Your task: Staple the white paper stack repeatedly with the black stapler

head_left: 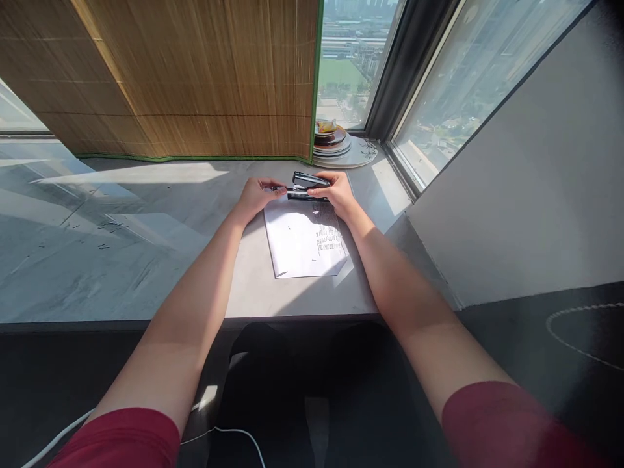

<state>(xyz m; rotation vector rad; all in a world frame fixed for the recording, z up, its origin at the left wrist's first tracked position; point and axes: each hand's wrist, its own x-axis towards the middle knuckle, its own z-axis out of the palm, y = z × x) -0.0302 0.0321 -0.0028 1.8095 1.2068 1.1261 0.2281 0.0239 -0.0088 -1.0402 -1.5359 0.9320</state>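
A black stapler (309, 195) is held over the top edge of a white sheet of paper (297, 247). My right hand (338, 192) grips its right end, and its upper arm is lifted apart from the base. At its left end my left hand (258, 195) is closed in a pinch; what lies between the thumb and fingers is too small and dark to make out. Many small dark staples lie on the paper, mostly in rows on its right side, with a few scattered elsewhere.
More loose staples (103, 246) are scattered on the pale marble-like ledge (195, 260) at the left. Stacked plates (334, 148) stand in the window corner beside a bamboo blind (195, 78). A grey wall (526, 175) bounds the right side. A white cable (58, 439) hangs below.
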